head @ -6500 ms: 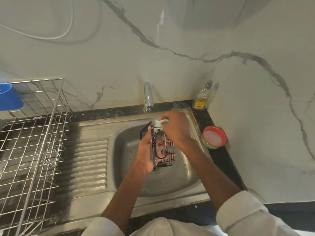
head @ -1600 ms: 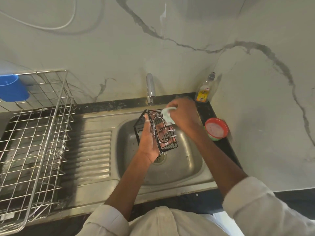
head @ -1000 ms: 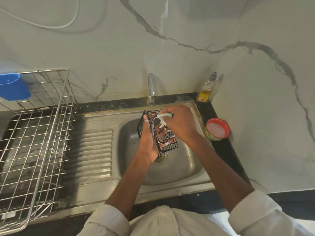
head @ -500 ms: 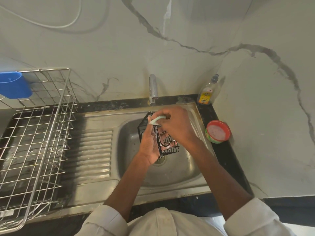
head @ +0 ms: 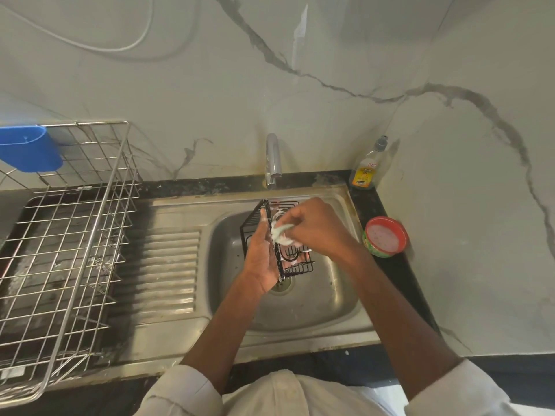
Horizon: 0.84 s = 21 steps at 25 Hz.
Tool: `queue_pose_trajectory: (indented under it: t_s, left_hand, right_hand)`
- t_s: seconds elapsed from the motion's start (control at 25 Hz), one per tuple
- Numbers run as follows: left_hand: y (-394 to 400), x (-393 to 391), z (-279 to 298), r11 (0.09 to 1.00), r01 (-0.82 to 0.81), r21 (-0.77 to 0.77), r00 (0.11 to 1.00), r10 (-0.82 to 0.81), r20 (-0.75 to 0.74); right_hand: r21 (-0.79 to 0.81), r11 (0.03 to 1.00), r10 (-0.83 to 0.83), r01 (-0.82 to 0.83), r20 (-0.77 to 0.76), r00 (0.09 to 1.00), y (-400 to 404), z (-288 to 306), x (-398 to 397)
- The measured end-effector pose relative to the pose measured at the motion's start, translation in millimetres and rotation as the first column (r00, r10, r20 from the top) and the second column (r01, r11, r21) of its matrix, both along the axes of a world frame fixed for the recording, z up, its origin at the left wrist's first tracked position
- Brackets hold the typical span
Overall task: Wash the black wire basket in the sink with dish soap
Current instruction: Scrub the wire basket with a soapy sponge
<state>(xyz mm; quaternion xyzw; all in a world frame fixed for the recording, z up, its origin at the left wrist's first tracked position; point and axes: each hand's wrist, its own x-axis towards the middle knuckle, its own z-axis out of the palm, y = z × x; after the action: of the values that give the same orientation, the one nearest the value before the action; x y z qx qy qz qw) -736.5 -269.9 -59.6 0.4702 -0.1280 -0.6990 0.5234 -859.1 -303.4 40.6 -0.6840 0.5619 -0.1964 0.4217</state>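
Your left hand (head: 261, 259) grips the black wire basket (head: 277, 238) by its near side panel and holds it tilted on edge over the sink (head: 300, 307) bowl, above the drain (head: 280, 285). Your right hand (head: 318, 228) pinches a pale scrub pad (head: 282, 232) and presses it against the basket's wires; white suds show on them. The two hands sit close together, each closed on its own item. The tap (head: 272, 160) spout ends just behind the basket's far edge. On the dark worktop (head: 396, 274) strip to the right, the dish soap bottle (head: 368, 168) stands in the back corner against the wall, and a red-rimmed soap tub (head: 385, 237) sits just beside your right wrist. The ribbed drainboard (head: 162, 274) lies to the left, and a steel dish rack (head: 60, 235) with a blue cup (head: 28, 148) stands beyond it.
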Motion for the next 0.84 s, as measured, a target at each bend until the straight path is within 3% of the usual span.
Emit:
queue_pose_trajectory:
  t_s: [0.16, 0.32, 0.44, 0.52, 0.64, 0.84]
  left_hand:
    - [3, -5, 6, 0.998, 0.068, -0.005, 0.997, -0.068, 0.038]
    - [0, 0, 2, 0.999, 0.036, 0.000, 0.999, -0.036, 0.002]
    - [2, 6, 0, 0.996, 0.079, -0.032, 0.997, -0.079, 0.015]
    - [3, 4, 1, 0.993, 0.115, -0.041, 0.993, -0.113, 0.045]
    - [-1, 3, 1, 0.994, 0.100, -0.048, 0.995, -0.098, 0.032]
    - [-4, 6, -5, 0.993, 0.088, -0.079, 0.996, -0.090, -0.016]
  right_hand:
    - [-0.314, 0.907, -0.274, 0.281, 0.067, 0.959, -20, -1, 25]
    - [-0.296, 0.951, -0.098, 0.089, -0.017, 0.995, -17, -6, 26]
    - [-0.282, 0.950, -0.193, 0.137, -0.179, 0.965, -30, -10, 8]
    - [-0.278, 0.949, -0.191, 0.151, -0.120, 0.974, -41, -8, 5]
    - [-0.258, 0.965, -0.050, 0.055, 0.026, 0.998, -43, -2, 15]
    - [-0.305, 0.943, -0.194, 0.132, -0.183, 0.964, -38, -5, -7]
